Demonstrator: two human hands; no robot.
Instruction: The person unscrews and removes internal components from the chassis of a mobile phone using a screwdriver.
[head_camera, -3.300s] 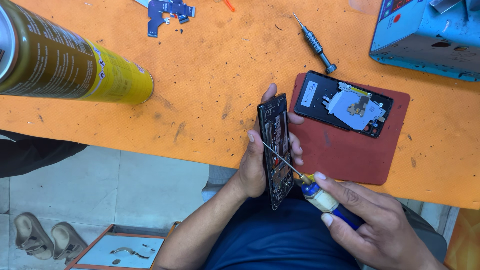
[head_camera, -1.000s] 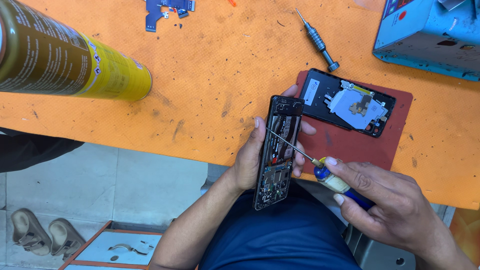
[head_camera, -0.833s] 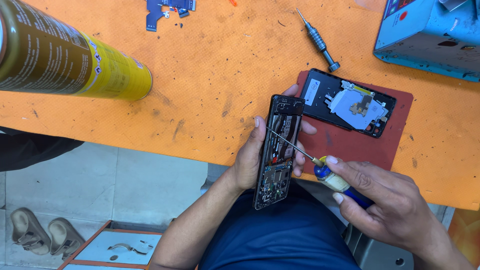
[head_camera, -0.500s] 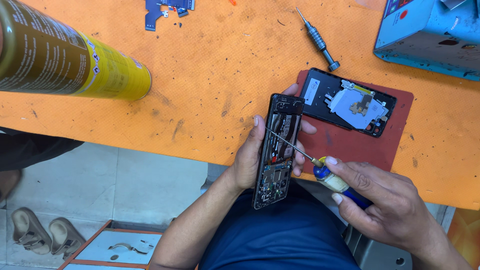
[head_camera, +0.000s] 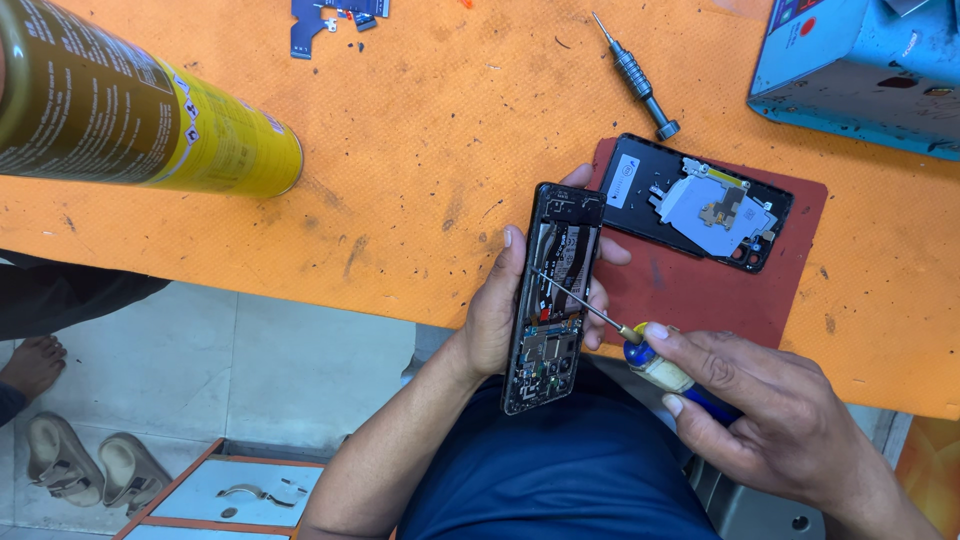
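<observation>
A large gold-and-yellow spray can (head_camera: 140, 115) lies at the far left of the orange surface (head_camera: 420, 150). The left hand (head_camera: 495, 315) is wrapped around an opened black phone body (head_camera: 553, 295), held just off the surface edge. The right hand (head_camera: 775, 420) pinches a small blue-and-cream screwdriver (head_camera: 640, 345), its tip on the phone's innards. Keeping the blade square and the phone steady should spare the screw head. A red mat (head_camera: 700, 290) carries the removed back cover (head_camera: 695, 200).

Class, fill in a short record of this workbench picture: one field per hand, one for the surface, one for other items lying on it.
Left hand: holds opened phone, back facing up
Right hand: grips small screwdriver, tip on the phone's inside
Surface: orange table
Other items: red mat bearing removed back cover; spare screwdriver; yellow spray can; blue box
</observation>
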